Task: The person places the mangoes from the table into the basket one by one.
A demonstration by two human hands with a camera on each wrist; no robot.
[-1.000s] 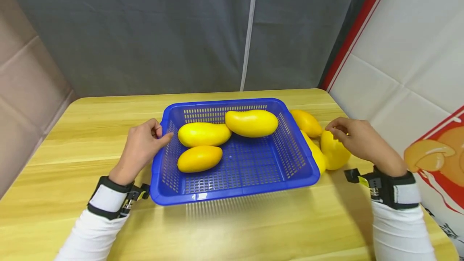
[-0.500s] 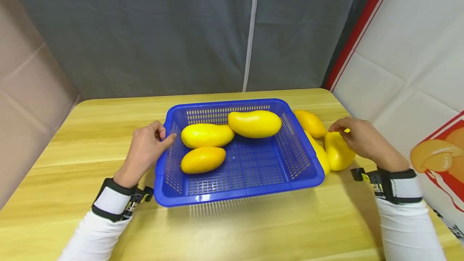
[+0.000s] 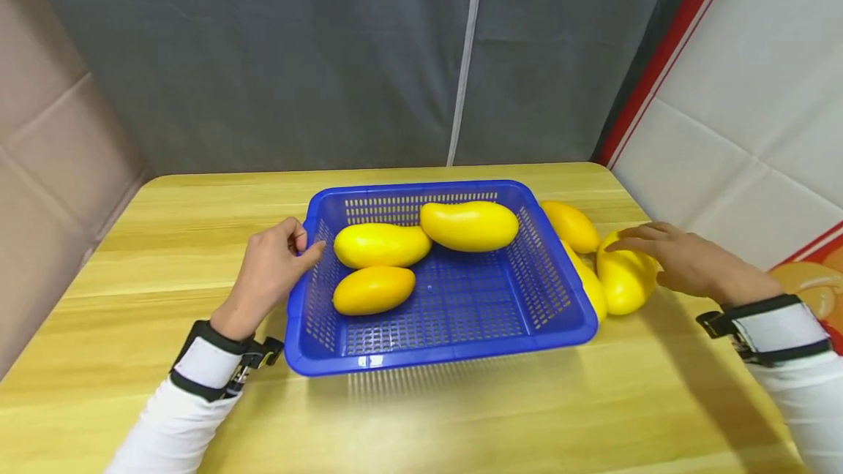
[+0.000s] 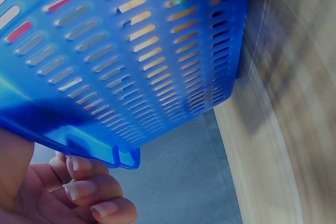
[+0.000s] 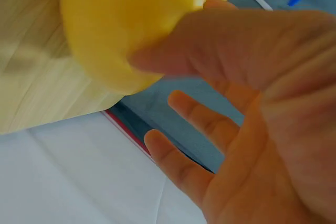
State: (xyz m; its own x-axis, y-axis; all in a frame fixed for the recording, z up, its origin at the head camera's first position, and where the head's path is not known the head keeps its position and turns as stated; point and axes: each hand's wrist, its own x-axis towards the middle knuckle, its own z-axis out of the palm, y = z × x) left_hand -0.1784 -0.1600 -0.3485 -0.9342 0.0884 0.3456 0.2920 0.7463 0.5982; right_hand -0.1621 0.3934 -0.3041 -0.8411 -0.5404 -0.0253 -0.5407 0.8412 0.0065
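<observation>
A blue plastic basket (image 3: pixel 448 354) stands on the table with three yellow mangoes in it: a pale one (image 3: pixel 382 245), a longer curved one (image 3: pixel 470 226) and a small orange-yellow one (image 3: pixel 374 290). My left hand (image 3: pixel 268 269) holds the basket's left rim, its thumb on the inner side and fingers curled outside. In the left wrist view those fingers (image 4: pixel 86 190) sit under the rim's lip. My right hand (image 3: pixel 698 263) reaches over a large yellow mango (image 3: pixel 622 285) right of the basket. The right wrist view shows its fingers spread, with the thumb (image 5: pixel 157 59) overlapping that mango.
Two more mangoes lie against the basket's right side, an orange-yellow one (image 3: pixel 571 226) behind and a yellow one (image 3: pixel 590 290) partly hidden by the rim. A grey curtain (image 3: pixel 296 57) hangs behind the wooden table (image 3: pixel 474 423). A white printed wall (image 3: pixel 744 93) borders the right side.
My right hand has shifted right and its fingers have gone from bent together to spread over the large mango. My left hand stays on the rim. The whole view has drifted slightly.
</observation>
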